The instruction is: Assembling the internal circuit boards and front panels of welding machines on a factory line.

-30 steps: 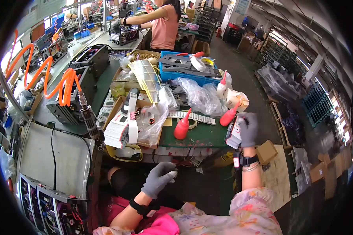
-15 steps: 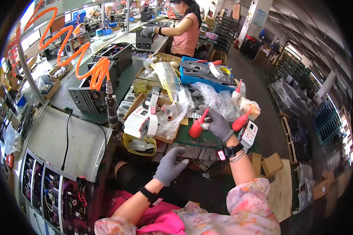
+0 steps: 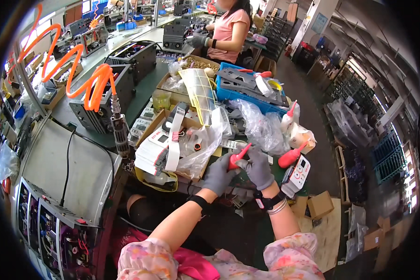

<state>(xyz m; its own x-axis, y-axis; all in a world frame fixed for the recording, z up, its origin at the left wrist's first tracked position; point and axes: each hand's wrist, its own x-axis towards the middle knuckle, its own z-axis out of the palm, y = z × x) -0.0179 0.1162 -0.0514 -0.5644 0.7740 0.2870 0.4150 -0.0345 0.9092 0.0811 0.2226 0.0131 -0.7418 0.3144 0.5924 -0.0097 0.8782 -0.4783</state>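
A red squeeze bottle (image 3: 234, 159) with a pointed nozzle is between my two grey-gloved hands, its tip slanting up and to the right. Around its body, partly hiding it, my left hand (image 3: 217, 176) is closed. My right hand (image 3: 259, 169) is closed at the bottle's neck, with thumb and fingers beside the nozzle. Just right of that hand lies a second red squeeze bottle (image 3: 288, 159). Below it is a white-and-black control panel (image 3: 296, 177). Farther back stands a white bottle with a red tip (image 3: 290, 115).
A carton holds stacked white labels (image 3: 151, 151) and clear plastic bags (image 3: 261, 128). Behind is a blue crate (image 3: 224, 94) of dark plates. An electric screwdriver (image 3: 120, 133) hangs from an orange coiled hose at left. Across the bench, a co-worker (image 3: 231, 35) handles a dark unit.
My left hand has moved up and right to the red bottle and closed around it. The bottle has tilted, and my right hand has shifted slightly down at its neck.
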